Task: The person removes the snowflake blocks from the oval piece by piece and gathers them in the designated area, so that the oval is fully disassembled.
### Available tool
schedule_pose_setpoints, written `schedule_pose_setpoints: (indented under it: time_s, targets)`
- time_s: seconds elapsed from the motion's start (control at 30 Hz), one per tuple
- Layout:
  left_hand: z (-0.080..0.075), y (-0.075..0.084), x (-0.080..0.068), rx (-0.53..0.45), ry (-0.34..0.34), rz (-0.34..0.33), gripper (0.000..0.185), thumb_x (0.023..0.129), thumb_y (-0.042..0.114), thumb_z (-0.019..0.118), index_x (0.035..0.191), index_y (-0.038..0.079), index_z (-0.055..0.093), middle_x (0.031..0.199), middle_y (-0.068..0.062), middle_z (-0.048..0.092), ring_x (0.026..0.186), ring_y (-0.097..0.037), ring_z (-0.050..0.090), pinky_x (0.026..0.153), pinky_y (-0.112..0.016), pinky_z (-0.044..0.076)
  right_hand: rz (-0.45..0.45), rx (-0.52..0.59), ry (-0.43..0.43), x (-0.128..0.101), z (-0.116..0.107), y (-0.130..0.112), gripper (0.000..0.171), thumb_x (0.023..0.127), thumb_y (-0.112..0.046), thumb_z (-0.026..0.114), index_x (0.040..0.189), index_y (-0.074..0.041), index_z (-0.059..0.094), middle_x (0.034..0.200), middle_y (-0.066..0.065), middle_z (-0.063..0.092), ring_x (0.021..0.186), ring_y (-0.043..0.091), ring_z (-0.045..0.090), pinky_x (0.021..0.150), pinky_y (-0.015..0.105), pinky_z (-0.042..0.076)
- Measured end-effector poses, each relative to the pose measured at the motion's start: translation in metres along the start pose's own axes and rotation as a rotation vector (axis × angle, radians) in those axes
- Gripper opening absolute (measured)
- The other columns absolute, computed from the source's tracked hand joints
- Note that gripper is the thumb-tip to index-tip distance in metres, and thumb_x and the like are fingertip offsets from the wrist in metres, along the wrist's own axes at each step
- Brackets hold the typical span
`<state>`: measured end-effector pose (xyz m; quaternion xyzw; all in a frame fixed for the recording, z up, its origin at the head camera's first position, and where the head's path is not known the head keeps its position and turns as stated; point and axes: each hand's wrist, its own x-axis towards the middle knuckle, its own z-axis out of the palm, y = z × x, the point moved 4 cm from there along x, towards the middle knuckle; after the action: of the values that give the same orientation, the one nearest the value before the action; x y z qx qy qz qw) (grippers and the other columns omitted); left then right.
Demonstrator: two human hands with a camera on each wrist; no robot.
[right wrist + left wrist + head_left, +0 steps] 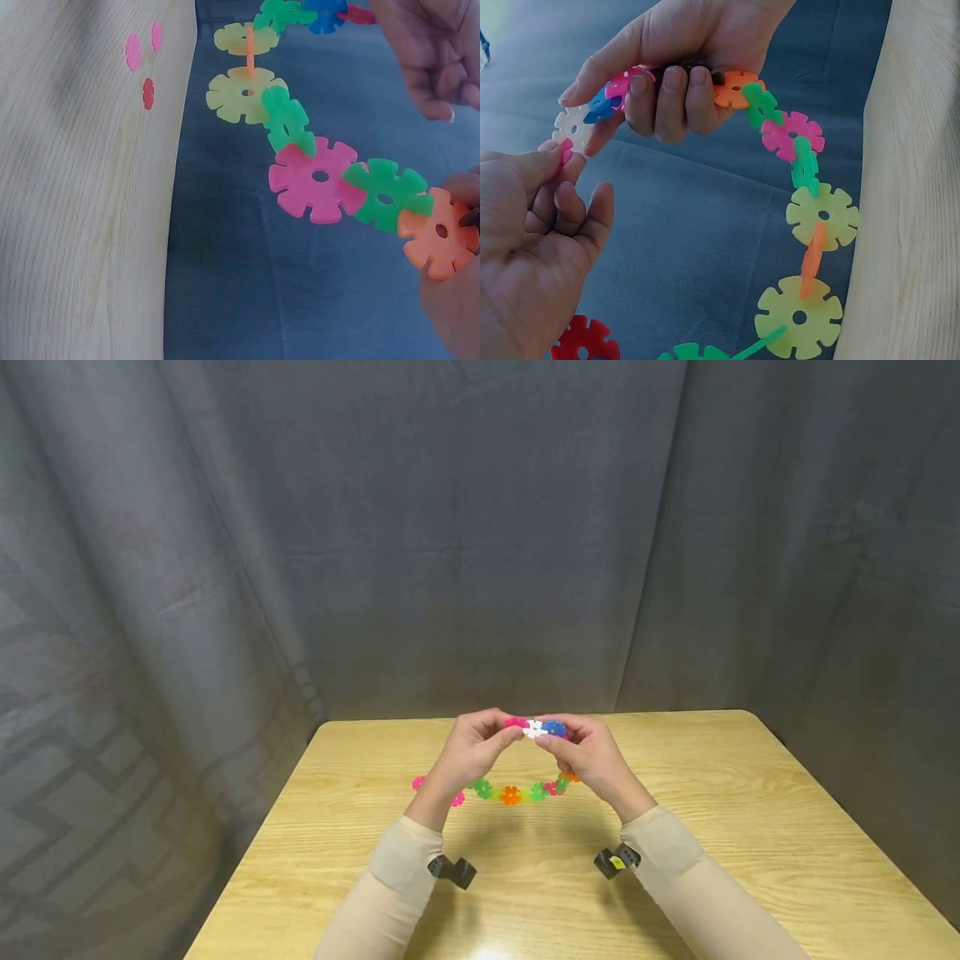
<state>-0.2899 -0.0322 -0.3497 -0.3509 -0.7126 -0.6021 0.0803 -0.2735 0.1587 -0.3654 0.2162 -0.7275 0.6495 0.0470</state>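
Note:
Both hands hold a chain of colourful snowflake discs (pixel 510 794) above a wooden table (pixel 720 827); it sags in a loop between them. My right hand (pixel 550 740) (pixel 641 97) grips one end, with a white disc (pixel 534 728) (pixel 574 127), a blue disc (pixel 555 727) and an orange disc (pixel 735 86) (pixel 439 232) at its fingers. My left hand (pixel 513 733) (pixel 570 176) pinches a pink disc (pixel 566 150) right beside the white one. Yellow discs (pixel 823 216), green discs (pixel 386 196) and a pink disc (pixel 315 178) hang lower.
Two loose pink discs (pixel 133 52) and a red disc (pixel 148 93) lie flat on the table near its edge. A grey curtain (pixel 480 527) hangs behind and to both sides. Black wrist cameras (pixel 452 869) sit under both sleeves.

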Motion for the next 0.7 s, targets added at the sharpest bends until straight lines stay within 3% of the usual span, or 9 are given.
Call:
schedule_pose_setpoints:
  time_s: [0.4, 0.53, 0.7]
  targets:
    - [0.003, 0.006, -0.002, 0.065, 0.003, -0.091, 0.009, 0.092, 0.009, 0.068, 0.094, 0.001, 0.068, 0.083, -0.004, 0.061, 0.071, -0.019, 0.05, 0.064, -0.025, 0.046, -0.015, 0.021, -0.007, -0.001, 0.002, 0.002, 0.032, 0.089, -0.022, 0.075, 0.117, -0.007, 0.07, 0.062, 0.007, 0.047, 0.045, 0.017, 0.038, 0.041, 0.024, 0.033]
    - [0.004, 0.02, -0.004, 0.096, -0.002, -0.124, 0.006, 0.093, 0.005, 0.066, 0.094, -0.001, 0.066, 0.082, -0.003, 0.059, 0.071, -0.017, 0.048, 0.064, -0.024, 0.045, -0.01, 0.01, -0.009, -0.002, 0.002, 0.002, 0.032, 0.089, -0.022, 0.074, 0.117, -0.007, 0.07, 0.064, 0.008, 0.047, 0.046, 0.017, 0.039, 0.041, 0.024, 0.034]
    - [0.004, 0.039, -0.006, 0.119, -0.002, -0.101, 0.006, 0.094, 0.003, 0.064, 0.094, -0.003, 0.064, 0.08, -0.008, 0.055, 0.066, -0.016, 0.044, 0.06, -0.024, 0.04, -0.006, 0.0, -0.013, -0.002, 0.002, 0.001, 0.032, 0.09, -0.02, 0.074, 0.118, -0.006, 0.069, 0.065, 0.008, 0.047, 0.046, 0.017, 0.039, 0.041, 0.024, 0.035]
